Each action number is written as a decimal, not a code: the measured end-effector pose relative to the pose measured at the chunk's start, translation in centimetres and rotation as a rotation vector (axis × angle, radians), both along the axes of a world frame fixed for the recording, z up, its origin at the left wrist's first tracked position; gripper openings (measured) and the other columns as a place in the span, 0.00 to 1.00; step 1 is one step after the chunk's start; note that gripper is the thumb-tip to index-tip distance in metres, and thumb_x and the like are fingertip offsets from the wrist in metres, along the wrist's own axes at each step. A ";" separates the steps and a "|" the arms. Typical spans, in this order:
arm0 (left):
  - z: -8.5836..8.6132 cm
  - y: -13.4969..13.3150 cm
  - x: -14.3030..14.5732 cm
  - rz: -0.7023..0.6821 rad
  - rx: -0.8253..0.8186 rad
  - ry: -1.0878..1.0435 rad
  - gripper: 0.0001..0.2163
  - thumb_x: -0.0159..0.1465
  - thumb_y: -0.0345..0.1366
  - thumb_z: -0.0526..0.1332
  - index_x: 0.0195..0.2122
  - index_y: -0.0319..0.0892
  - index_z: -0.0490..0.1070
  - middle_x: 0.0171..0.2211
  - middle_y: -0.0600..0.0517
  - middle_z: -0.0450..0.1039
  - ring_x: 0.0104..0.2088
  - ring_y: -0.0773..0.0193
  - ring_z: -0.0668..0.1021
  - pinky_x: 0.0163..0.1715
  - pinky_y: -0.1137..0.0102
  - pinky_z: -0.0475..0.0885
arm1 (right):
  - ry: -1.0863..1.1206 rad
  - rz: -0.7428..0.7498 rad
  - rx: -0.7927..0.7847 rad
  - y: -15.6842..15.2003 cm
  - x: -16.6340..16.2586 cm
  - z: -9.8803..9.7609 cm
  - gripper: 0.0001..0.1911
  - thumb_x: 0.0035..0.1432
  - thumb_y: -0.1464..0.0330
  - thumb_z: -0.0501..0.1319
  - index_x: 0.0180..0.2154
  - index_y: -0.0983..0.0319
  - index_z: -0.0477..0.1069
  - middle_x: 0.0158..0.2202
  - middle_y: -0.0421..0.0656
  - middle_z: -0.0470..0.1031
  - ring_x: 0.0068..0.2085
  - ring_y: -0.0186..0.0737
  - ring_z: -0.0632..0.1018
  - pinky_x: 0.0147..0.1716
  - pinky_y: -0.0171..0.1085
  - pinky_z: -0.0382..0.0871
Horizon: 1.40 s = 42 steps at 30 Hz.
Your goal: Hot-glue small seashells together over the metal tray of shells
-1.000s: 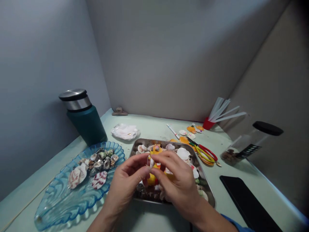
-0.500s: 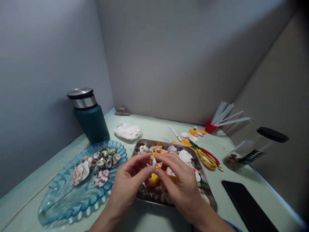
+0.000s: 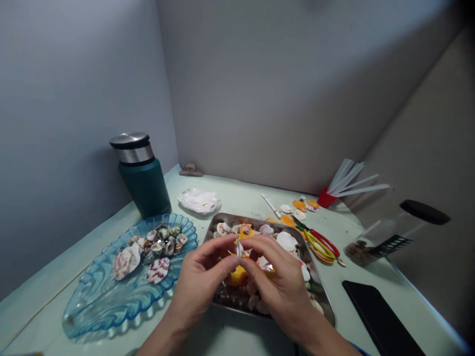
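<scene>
Both my hands meet over a metal tray (image 3: 322, 295) filled with several seashells. My left hand (image 3: 200, 287) and my right hand (image 3: 279, 284) pinch a small white shell (image 3: 239, 247) between their fingertips, just above the tray's middle. A yellow piece (image 3: 237, 273) lies in the tray under my fingers. To the left, a blue glass leaf-shaped dish (image 3: 107, 296) holds several small shells and two larger striped ones.
A teal flask (image 3: 143, 178) with a steel lid stands at the back left. Crumpled white plastic (image 3: 198, 200) lies behind the tray. Scissors (image 3: 319, 242), loose shells, a red cup of white sticks (image 3: 328, 198), a black-lidded jar (image 3: 393, 232) and a black phone (image 3: 382, 321) are on the right.
The view has shifted slightly, so everything sits a little further right and down. My hands stay together over the tray, still pinching the small shell.
</scene>
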<state>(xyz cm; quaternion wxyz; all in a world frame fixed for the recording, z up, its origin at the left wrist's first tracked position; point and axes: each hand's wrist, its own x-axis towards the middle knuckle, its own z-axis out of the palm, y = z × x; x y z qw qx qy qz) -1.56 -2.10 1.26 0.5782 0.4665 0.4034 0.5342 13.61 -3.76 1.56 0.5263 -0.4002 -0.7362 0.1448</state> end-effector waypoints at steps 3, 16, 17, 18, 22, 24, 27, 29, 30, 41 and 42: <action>0.2 -0.1 0.0 -0.023 0.003 -0.032 0.14 0.51 0.33 0.69 0.40 0.48 0.78 0.31 0.53 0.78 0.29 0.68 0.75 0.25 0.79 0.71 | 0.058 0.002 -0.065 0.1 -0.1 0.0 0.11 0.58 0.76 0.60 0.42 0.59 0.72 0.42 0.41 0.76 0.45 0.36 0.74 0.45 0.34 0.66; -0.5 0.5 -0.1 -0.037 -0.044 -0.120 0.10 0.53 0.35 0.69 0.36 0.41 0.76 0.26 0.54 0.73 0.22 0.73 0.70 0.17 0.81 0.67 | 0.636 0.247 -0.842 0.5 -0.5 0.2 0.12 0.58 0.60 0.61 0.39 0.61 0.74 0.19 0.33 0.62 0.20 0.27 0.62 0.19 0.28 0.56; -0.4 0.4 -0.1 -0.030 -0.047 -0.113 0.10 0.53 0.35 0.69 0.36 0.41 0.76 0.26 0.55 0.72 0.22 0.74 0.70 0.17 0.81 0.66 | 0.654 0.288 -0.870 0.5 -0.5 0.1 0.12 0.58 0.59 0.60 0.38 0.62 0.73 0.18 0.33 0.61 0.19 0.26 0.60 0.18 0.29 0.53; -0.4 0.4 -0.1 -0.027 -0.051 -0.110 0.10 0.53 0.35 0.69 0.36 0.41 0.75 0.26 0.55 0.72 0.22 0.74 0.70 0.17 0.81 0.66 | 0.662 0.329 -0.884 0.5 -0.5 0.0 0.13 0.59 0.59 0.60 0.36 0.63 0.72 0.18 0.33 0.61 0.19 0.26 0.59 0.18 0.29 0.52; -0.3 0.4 -0.1 -0.033 -0.062 -0.100 0.10 0.52 0.36 0.69 0.35 0.41 0.74 0.25 0.56 0.72 0.21 0.74 0.69 0.17 0.81 0.65 | 0.665 0.429 -0.894 0.4 -0.7 0.2 0.13 0.60 0.60 0.58 0.31 0.64 0.70 0.17 0.33 0.60 0.18 0.25 0.58 0.18 0.29 0.48; -0.4 0.4 -0.1 -0.040 -0.066 -0.087 0.10 0.52 0.37 0.69 0.34 0.41 0.74 0.24 0.56 0.71 0.19 0.75 0.68 0.16 0.81 0.65 | 0.646 0.425 -0.889 0.3 -0.8 0.4 0.15 0.61 0.60 0.58 0.28 0.64 0.68 0.17 0.33 0.60 0.18 0.25 0.57 0.18 0.28 0.49; -0.6 0.5 -0.1 -0.048 -0.068 -0.088 0.09 0.53 0.37 0.68 0.34 0.41 0.74 0.24 0.57 0.71 0.18 0.77 0.67 0.16 0.81 0.64 | 0.582 0.351 -0.889 0.3 -0.8 0.6 0.14 0.60 0.59 0.58 0.30 0.63 0.70 0.17 0.32 0.60 0.18 0.25 0.58 0.18 0.28 0.50; -0.7 0.5 -0.2 -0.035 -0.065 -0.113 0.09 0.53 0.37 0.68 0.34 0.41 0.74 0.26 0.56 0.71 0.18 0.77 0.68 0.16 0.81 0.65 | 0.531 0.290 -0.871 0.2 -0.8 0.7 0.11 0.59 0.60 0.60 0.36 0.62 0.71 0.19 0.33 0.63 0.19 0.26 0.61 0.18 0.27 0.53; -0.6 0.5 -0.2 -0.029 -0.064 -0.130 0.09 0.54 0.36 0.68 0.34 0.41 0.74 0.26 0.56 0.71 0.19 0.76 0.68 0.16 0.81 0.65 | 0.508 0.261 -0.847 0.2 -0.7 0.8 0.11 0.59 0.60 0.60 0.38 0.61 0.72 0.22 0.34 0.67 0.20 0.26 0.65 0.20 0.27 0.57; -0.1 0.0 -0.1 -0.062 -0.014 -0.045 0.09 0.55 0.34 0.67 0.36 0.40 0.74 0.22 0.55 0.72 0.23 0.70 0.73 0.24 0.75 0.71 | 0.085 -0.052 -0.158 -0.1 -0.1 0.7 0.04 0.60 0.72 0.58 0.35 0.59 0.71 0.36 0.42 0.72 0.38 0.39 0.74 0.36 0.36 0.67; -0.2 0.0 -0.1 -0.059 -0.001 -0.018 0.08 0.54 0.34 0.67 0.36 0.41 0.74 0.23 0.55 0.73 0.24 0.70 0.73 0.25 0.76 0.71 | 0.062 -0.053 -0.137 -0.1 -0.1 0.7 0.04 0.60 0.73 0.58 0.35 0.59 0.71 0.35 0.42 0.72 0.38 0.38 0.73 0.36 0.36 0.66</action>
